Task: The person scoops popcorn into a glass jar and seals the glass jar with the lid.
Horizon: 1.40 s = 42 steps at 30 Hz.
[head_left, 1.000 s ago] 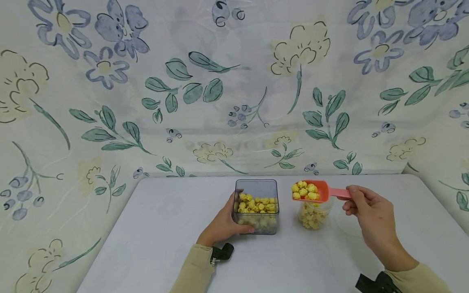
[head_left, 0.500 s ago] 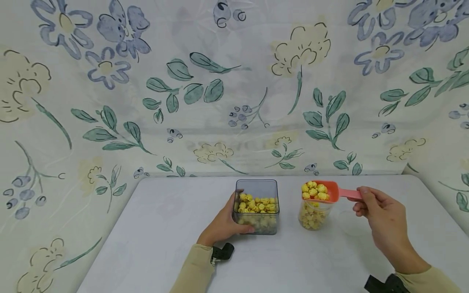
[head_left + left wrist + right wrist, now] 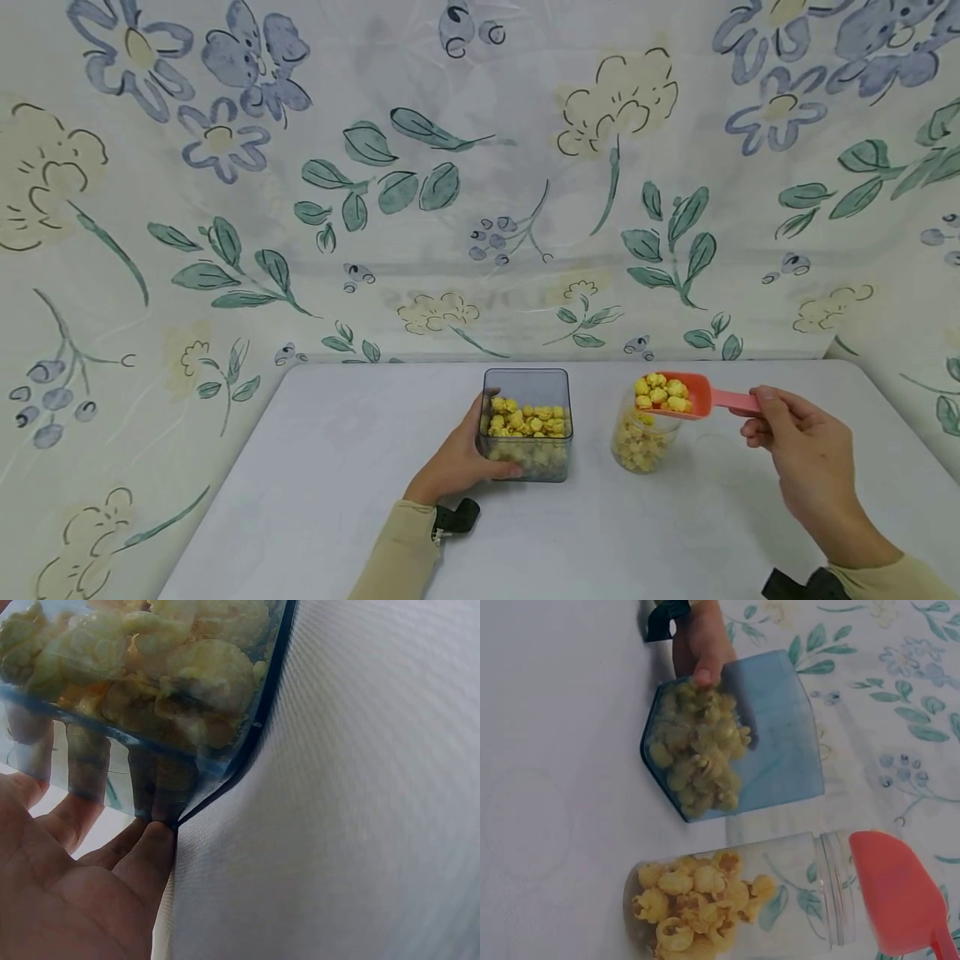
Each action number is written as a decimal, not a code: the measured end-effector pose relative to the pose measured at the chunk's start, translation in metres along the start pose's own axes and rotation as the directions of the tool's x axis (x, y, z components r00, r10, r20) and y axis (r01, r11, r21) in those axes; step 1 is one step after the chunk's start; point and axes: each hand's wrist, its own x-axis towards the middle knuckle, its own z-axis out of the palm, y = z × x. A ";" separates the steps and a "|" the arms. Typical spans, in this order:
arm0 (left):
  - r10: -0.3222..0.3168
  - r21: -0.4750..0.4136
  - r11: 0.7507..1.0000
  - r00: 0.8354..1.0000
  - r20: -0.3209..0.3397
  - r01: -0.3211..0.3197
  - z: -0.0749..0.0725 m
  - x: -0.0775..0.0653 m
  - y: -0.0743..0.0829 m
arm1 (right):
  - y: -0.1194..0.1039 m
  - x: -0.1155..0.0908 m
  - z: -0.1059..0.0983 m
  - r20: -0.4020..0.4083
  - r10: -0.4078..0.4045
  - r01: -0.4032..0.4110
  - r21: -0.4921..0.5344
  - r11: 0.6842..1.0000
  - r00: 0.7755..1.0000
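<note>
Popcorn [image 3: 694,900] is part-loaded in jar [image 3: 799,862], filled scoop [image 3: 699,395] is held untipped above by right hand [image 3: 813,454], more is left in tub [image 3: 528,383] gripped by left hand [image 3: 457,457].

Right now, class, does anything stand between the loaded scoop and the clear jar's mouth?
Nothing visible does: the red scoop is above the clear jar, whose mouth shows no lid, with only a gap between.

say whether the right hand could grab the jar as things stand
Probably not yet: the right hand holds the scoop, loaded with popcorn, above the jar. The jar's near side itself looks unblocked.
</note>
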 end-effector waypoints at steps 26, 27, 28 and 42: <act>-0.014 0.000 1.000 1.000 0.002 0.014 0.000 0.000 -0.001 | -0.002 0.004 -0.014 -0.053 -0.027 0.016 -0.207 0.978 0.998; -0.014 0.000 1.000 1.000 0.002 0.014 0.000 0.000 -0.001 | -0.002 0.004 -0.014 -0.054 -0.031 0.018 -0.217 0.976 0.998; -0.014 0.000 1.000 1.000 0.002 0.014 0.000 0.000 -0.001 | -0.002 0.004 -0.014 -0.056 -0.033 0.020 -0.224 0.974 0.998; -0.007 0.006 1.000 1.000 0.017 0.007 -0.001 -0.004 0.014 | -0.006 0.006 -0.018 -0.062 -0.079 0.060 -0.260 0.964 0.995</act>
